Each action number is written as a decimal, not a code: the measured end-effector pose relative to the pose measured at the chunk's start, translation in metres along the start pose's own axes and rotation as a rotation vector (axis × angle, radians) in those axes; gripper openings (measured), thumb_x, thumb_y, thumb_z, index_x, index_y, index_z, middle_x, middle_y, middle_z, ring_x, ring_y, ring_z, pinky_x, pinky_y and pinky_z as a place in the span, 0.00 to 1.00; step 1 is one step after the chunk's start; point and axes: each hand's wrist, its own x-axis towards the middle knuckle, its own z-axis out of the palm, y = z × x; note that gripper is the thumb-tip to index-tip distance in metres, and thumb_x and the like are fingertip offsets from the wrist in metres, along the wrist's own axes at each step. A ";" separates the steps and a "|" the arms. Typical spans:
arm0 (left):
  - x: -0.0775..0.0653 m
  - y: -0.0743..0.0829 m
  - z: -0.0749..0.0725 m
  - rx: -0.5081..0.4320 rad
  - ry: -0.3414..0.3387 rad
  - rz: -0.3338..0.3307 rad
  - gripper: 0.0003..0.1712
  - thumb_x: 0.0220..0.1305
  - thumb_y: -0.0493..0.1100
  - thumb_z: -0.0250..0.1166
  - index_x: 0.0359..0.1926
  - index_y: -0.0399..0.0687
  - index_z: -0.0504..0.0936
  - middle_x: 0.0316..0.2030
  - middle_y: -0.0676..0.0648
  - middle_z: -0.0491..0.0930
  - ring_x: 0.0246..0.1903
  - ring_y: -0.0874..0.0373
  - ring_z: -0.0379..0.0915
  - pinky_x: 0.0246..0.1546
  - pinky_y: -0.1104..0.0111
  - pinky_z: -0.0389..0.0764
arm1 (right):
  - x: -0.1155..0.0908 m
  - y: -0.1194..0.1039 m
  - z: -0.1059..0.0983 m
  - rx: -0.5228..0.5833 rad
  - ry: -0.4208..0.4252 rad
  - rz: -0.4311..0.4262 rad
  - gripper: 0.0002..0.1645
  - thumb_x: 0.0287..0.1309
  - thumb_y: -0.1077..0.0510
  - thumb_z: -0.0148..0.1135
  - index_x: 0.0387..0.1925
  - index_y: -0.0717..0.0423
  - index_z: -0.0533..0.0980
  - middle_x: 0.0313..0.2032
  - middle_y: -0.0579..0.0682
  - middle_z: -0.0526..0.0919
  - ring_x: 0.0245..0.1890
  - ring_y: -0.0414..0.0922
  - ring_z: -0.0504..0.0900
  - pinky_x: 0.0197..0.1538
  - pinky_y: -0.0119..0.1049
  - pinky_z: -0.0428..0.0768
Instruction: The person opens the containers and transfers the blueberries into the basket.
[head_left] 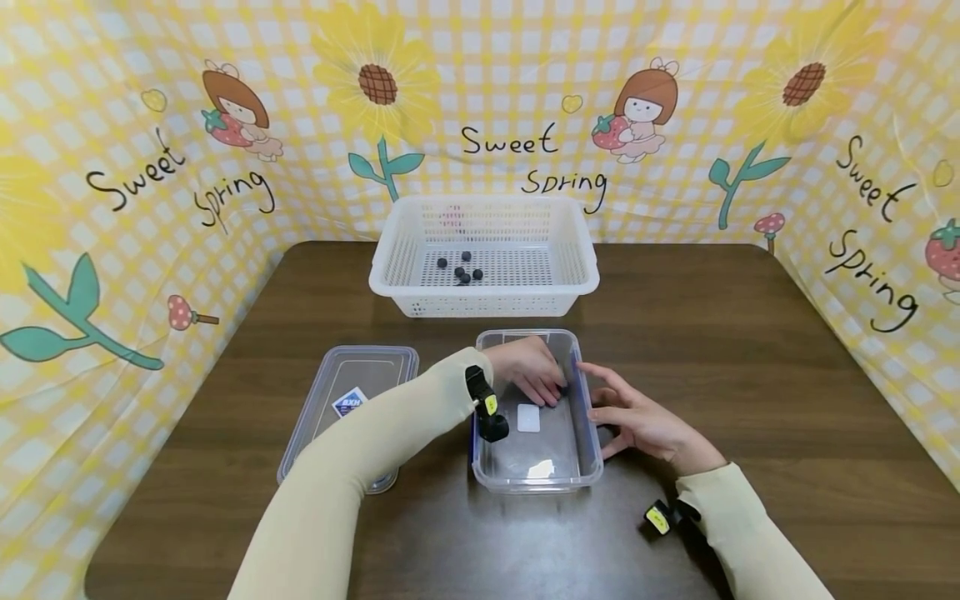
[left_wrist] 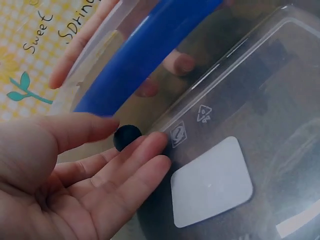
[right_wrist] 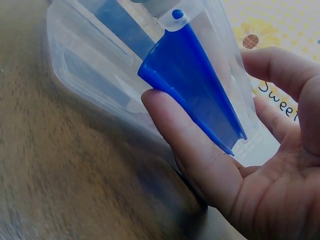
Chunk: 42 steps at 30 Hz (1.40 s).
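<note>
Inside a clear plastic container (head_left: pixel 504 462), my left hand (head_left: pixel 534 371) reaches down by the right wall. Its thumb and fingers pinch a dark, round blueberry (left_wrist: pixel 127 137) close to the container's floor. My right hand (head_left: pixel 637 421) rests against the outside of the right wall, fingers spread. In the right wrist view, the right thumb (right_wrist: pixel 187 135) lies along the container's blue clip (right_wrist: pixel 192 85), while the other fingers reach toward the far side of that wall. A white square label (left_wrist: pixel 212 182) shows at the bottom.
A white perforated basket (head_left: pixel 491 302) stands behind the container with several blueberries (head_left: pixel 466 272) in it. To the left, a clear lid (head_left: pixel 390 367) with a blue-and-white sticker lies partly under my left sleeve. A patterned cloth hangs around the brown table (head_left: pixel 750 375).
</note>
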 end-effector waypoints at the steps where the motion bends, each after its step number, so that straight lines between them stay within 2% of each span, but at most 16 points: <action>1: 0.001 0.000 0.001 -0.009 -0.001 -0.002 0.08 0.65 0.32 0.64 0.38 0.27 0.84 0.26 0.39 0.85 0.24 0.55 0.83 0.30 0.65 0.88 | 0.000 0.000 0.000 0.002 -0.002 0.000 0.40 0.70 0.65 0.55 0.74 0.34 0.55 0.60 0.72 0.57 0.53 0.54 0.75 0.40 0.60 0.86; 7: 0.003 -0.002 0.002 0.008 0.003 0.011 0.06 0.65 0.30 0.65 0.40 0.29 0.85 0.24 0.40 0.84 0.23 0.55 0.83 0.29 0.66 0.88 | 0.000 -0.001 0.000 -0.001 -0.003 0.000 0.39 0.71 0.65 0.54 0.74 0.33 0.55 0.61 0.72 0.55 0.53 0.54 0.75 0.40 0.58 0.86; 12: 0.003 -0.001 0.000 0.016 -0.017 0.031 0.10 0.67 0.31 0.64 0.46 0.27 0.83 0.26 0.40 0.84 0.25 0.55 0.84 0.32 0.65 0.89 | 0.000 -0.001 0.000 -0.003 -0.003 0.003 0.39 0.71 0.65 0.55 0.74 0.33 0.54 0.63 0.74 0.53 0.53 0.55 0.75 0.40 0.59 0.86; 17: 0.002 -0.003 -0.008 -0.015 -0.038 0.059 0.14 0.71 0.31 0.60 0.54 0.26 0.79 0.31 0.39 0.85 0.28 0.55 0.84 0.36 0.64 0.88 | 0.000 -0.001 0.000 -0.002 -0.004 0.008 0.40 0.71 0.64 0.54 0.74 0.33 0.54 0.63 0.74 0.53 0.54 0.55 0.75 0.41 0.60 0.86; 23: -0.012 0.002 -0.022 -0.145 -0.027 0.086 0.18 0.72 0.30 0.56 0.60 0.25 0.74 0.38 0.34 0.85 0.32 0.53 0.85 0.42 0.61 0.88 | 0.001 0.000 0.002 -0.003 -0.007 0.008 0.40 0.71 0.64 0.54 0.75 0.34 0.53 0.63 0.75 0.54 0.54 0.55 0.76 0.41 0.61 0.85; 28: -0.024 0.012 -0.036 -0.282 -0.030 0.144 0.19 0.75 0.30 0.52 0.62 0.25 0.70 0.48 0.28 0.81 0.33 0.53 0.84 0.53 0.55 0.82 | 0.000 -0.001 0.001 0.001 -0.006 0.007 0.40 0.71 0.64 0.54 0.75 0.34 0.53 0.63 0.75 0.53 0.54 0.55 0.76 0.41 0.60 0.86; 30: -0.030 0.016 -0.042 -0.345 -0.023 0.174 0.19 0.75 0.29 0.50 0.63 0.24 0.69 0.48 0.27 0.80 0.34 0.54 0.84 0.54 0.54 0.81 | 0.000 -0.001 0.001 0.003 -0.005 0.006 0.39 0.71 0.64 0.54 0.75 0.33 0.53 0.63 0.75 0.53 0.54 0.55 0.76 0.41 0.59 0.86; 35: -0.047 0.025 -0.055 -0.492 0.028 0.268 0.19 0.75 0.28 0.50 0.63 0.23 0.68 0.37 0.36 0.84 0.34 0.53 0.85 0.56 0.52 0.78 | 0.000 -0.001 0.000 0.007 -0.008 0.005 0.39 0.71 0.64 0.54 0.74 0.32 0.54 0.63 0.74 0.53 0.53 0.55 0.76 0.41 0.59 0.86; 38: -0.057 0.029 -0.061 -0.544 0.053 0.313 0.15 0.75 0.30 0.51 0.57 0.26 0.73 0.34 0.40 0.85 0.35 0.52 0.85 0.58 0.49 0.75 | 0.000 -0.001 0.000 0.008 -0.009 0.007 0.39 0.71 0.65 0.54 0.74 0.32 0.54 0.63 0.74 0.54 0.53 0.55 0.76 0.41 0.59 0.86; 42: -0.062 0.029 -0.071 -0.595 0.084 0.364 0.11 0.75 0.30 0.51 0.53 0.29 0.75 0.34 0.40 0.85 0.36 0.51 0.85 0.56 0.51 0.78 | 0.000 -0.001 0.000 0.006 -0.006 0.006 0.40 0.71 0.65 0.54 0.75 0.33 0.54 0.62 0.74 0.54 0.53 0.55 0.76 0.41 0.59 0.86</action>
